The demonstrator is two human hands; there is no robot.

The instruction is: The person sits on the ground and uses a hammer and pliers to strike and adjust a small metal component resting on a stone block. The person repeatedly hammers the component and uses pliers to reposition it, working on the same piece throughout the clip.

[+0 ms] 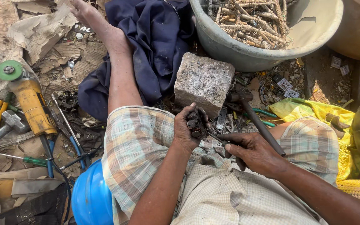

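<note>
Left hand (187, 130) closed around a small dark metal part (196, 124), held upright above the lap, fingers wrapped over its top; right hand (253, 152) closed on a thin dark tool (217, 139), tip meeting the lower edge of the metal part. Both hands poised over checked shorts (140, 146), just in front of a rough grey stone block (203, 82) set on the ground. Hammer (253, 116) with dark handle lying beside the block, angled toward the right knee. Green-handled pliers (265, 113) partly hidden under the hammer handle. Grey basin (238, 54) of coiled wire pieces beyond the block. Dark blue cloth (155, 37) spread beside the outstretched left leg. Yellow angle grinder (30, 100) with green disc lying at far left, near a second hammer (5, 125) and a green-handled screwdriver (21, 159). Blue helmet (90, 198) resting against the left thigh. Yellow fabric (309, 110) bunched at right, behind the right knee. Torn cardboard and small metal scraps scattered over the ground.
</note>
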